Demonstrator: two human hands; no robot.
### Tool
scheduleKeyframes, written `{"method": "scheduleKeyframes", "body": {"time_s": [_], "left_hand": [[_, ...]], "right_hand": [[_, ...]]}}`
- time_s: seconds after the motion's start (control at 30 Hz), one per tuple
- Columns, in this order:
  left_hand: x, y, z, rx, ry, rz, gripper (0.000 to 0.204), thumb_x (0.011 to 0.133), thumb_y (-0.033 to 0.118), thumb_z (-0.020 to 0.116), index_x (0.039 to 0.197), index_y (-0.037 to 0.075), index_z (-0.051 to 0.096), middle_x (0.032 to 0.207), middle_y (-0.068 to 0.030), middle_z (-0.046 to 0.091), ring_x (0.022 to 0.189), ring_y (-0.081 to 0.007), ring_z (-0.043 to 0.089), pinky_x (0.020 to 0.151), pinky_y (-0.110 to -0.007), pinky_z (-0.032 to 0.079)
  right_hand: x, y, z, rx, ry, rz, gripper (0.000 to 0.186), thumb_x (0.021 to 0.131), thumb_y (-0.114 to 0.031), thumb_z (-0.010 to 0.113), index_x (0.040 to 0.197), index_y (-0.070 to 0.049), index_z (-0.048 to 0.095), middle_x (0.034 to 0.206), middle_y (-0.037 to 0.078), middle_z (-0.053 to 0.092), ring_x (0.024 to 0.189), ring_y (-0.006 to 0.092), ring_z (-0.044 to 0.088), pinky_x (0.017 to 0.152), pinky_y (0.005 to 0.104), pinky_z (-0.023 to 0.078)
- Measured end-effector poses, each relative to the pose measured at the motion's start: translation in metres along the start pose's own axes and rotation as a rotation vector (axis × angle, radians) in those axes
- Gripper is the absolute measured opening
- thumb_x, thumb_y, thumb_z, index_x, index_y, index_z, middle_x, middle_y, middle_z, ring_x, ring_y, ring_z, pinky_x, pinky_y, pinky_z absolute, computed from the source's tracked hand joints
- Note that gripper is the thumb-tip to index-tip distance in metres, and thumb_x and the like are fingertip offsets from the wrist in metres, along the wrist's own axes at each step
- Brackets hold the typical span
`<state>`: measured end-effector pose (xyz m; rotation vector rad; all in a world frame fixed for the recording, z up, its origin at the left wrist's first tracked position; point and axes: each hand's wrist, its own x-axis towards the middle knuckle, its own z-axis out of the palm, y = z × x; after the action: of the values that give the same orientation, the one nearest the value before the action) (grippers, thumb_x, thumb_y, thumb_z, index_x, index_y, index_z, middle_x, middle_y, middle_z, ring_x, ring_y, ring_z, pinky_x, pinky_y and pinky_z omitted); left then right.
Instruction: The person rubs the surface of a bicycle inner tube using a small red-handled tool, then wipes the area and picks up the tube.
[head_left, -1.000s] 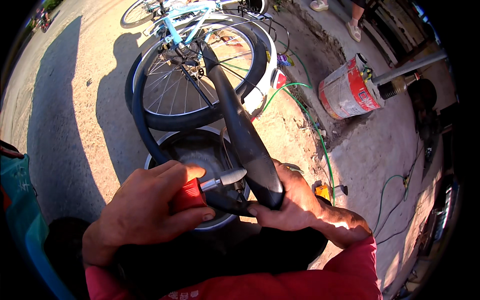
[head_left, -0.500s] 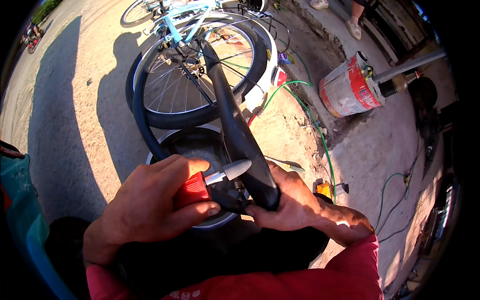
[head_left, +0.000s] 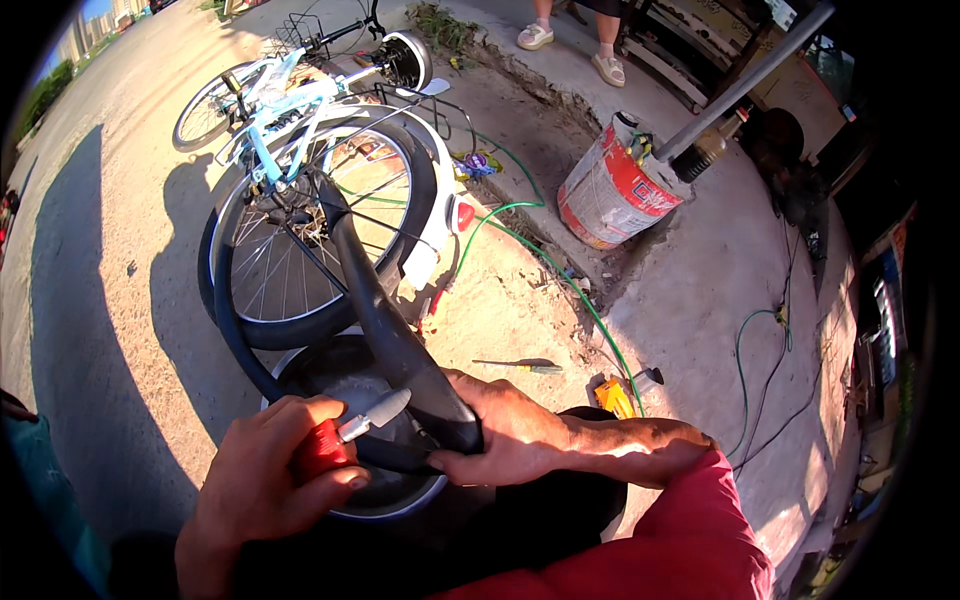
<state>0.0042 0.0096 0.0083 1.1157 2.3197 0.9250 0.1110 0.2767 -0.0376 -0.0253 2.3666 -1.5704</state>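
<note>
My left hand (head_left: 250,470) is closed around a red-bodied tool (head_left: 322,452) with a silver shaft and a grey tapered grinding tip (head_left: 388,406). That tip lies beside the near end of a black inner tube (head_left: 385,325); I cannot tell whether they touch. My right hand (head_left: 515,430) grips the tube's folded near end, thumb underneath. From there the tube runs up to the rear of a light-blue bicycle (head_left: 265,155) lying on its side, looping over its rear wheel. Below the tube is a dark round basin (head_left: 428,498) with a pale rim, partly hidden by my hands.
A red-and-white bucket (head_left: 620,185) holding bottles and tools stands at the right beside a grey pole (head_left: 745,80). A green hose (head_left: 575,290) crosses the ground. A screwdriver-like tool (head_left: 520,365) and a yellow object (head_left: 613,397) lie near my right arm. A person's feet (head_left: 607,68) are beyond.
The view has tilted up and turned right, showing more of the bicycle. The grinding tip, earlier overlapping the tube in view, is now at its left edge. Both grips stay the same.
</note>
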Motion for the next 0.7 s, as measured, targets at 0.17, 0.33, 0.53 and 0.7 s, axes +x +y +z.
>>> {"method": "scheduleKeyframes", "body": {"time_s": [0.17, 0.33, 0.53, 0.7], "left_hand": [[-0.001, 0.006, 0.0, -0.02, -0.009, -0.019, 0.061, 0.083, 0.04, 0.087, 0.125, 0.002, 0.064, 0.101, -0.0165, 0.07, 0.088, -0.036, 0.072, 0.075, -0.042, 0.056], [0.004, 0.006, 0.002, 0.061, -0.117, -0.011, 0.064, 0.087, 0.046, 0.083, 0.13, 0.002, 0.062, 0.106, -0.0184, 0.07, 0.094, -0.0385, 0.073, 0.08, -0.044, 0.058], [0.002, 0.002, 0.002, 0.06, -0.083, 0.035, 0.065, 0.091, 0.046, 0.079, 0.133, 0.0, 0.06, 0.112, -0.0213, 0.07, 0.097, -0.0419, 0.072, 0.085, -0.045, 0.059], [-0.004, 0.004, 0.007, 0.078, -0.11, -0.005, 0.065, 0.092, 0.047, 0.077, 0.133, 0.0, 0.06, 0.116, -0.0219, 0.069, 0.101, -0.042, 0.072, 0.087, -0.046, 0.059]], "right_hand": [[-0.002, -0.003, -0.001, -0.035, -0.001, -0.036, 0.076, 0.08, -0.019, 0.084, 0.146, -0.004, 0.049, 0.115, 0.015, 0.072, 0.106, 0.0252, 0.072, 0.092, 0.0389, 0.057], [0.002, 0.012, 0.002, -0.102, -0.02, -0.067, 0.086, 0.083, -0.024, 0.082, 0.155, -0.004, 0.039, 0.101, 0.02, 0.074, 0.092, 0.0341, 0.076, 0.085, 0.0416, 0.06], [0.0, 0.01, 0.004, -0.07, 0.035, -0.098, 0.075, 0.082, -0.024, 0.083, 0.145, -0.002, 0.048, 0.104, 0.019, 0.074, 0.095, 0.0325, 0.075, 0.086, 0.0415, 0.058], [-0.006, 0.006, 0.006, -0.07, 0.028, -0.087, 0.074, 0.082, -0.021, 0.084, 0.144, -0.003, 0.05, 0.11, 0.019, 0.073, 0.099, 0.031, 0.074, 0.087, 0.0417, 0.058]]}}
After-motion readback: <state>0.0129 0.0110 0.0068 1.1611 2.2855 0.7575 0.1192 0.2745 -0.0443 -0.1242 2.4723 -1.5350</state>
